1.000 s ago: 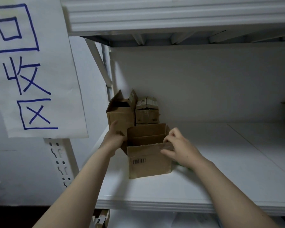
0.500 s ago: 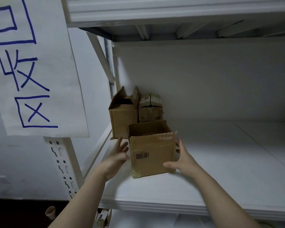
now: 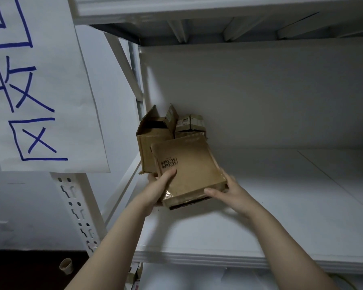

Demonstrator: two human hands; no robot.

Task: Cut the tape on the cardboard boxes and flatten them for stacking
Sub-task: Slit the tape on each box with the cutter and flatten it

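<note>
A brown cardboard box with a barcode (image 3: 189, 170) is lifted off the white shelf (image 3: 260, 216) and tipped back, its barcoded face turned up toward me. My left hand (image 3: 158, 189) grips its lower left edge, thumb on the face just under the barcode. My right hand (image 3: 226, 191) holds the lower right corner, thumb along the taped bottom edge. Clear tape shines along that bottom edge.
An open-topped cardboard box (image 3: 153, 139) stands behind at the shelf's back left, with a smaller closed box (image 3: 190, 123) beside it. A paper sign with blue writing (image 3: 36, 84) hangs on the left upright. A small cup (image 3: 65, 266) lies on the dark floor.
The barcoded box stood upright on the shelf with its flaps open. Both hands closed on its sides, lifted it and tipped it back so its front face points up.
</note>
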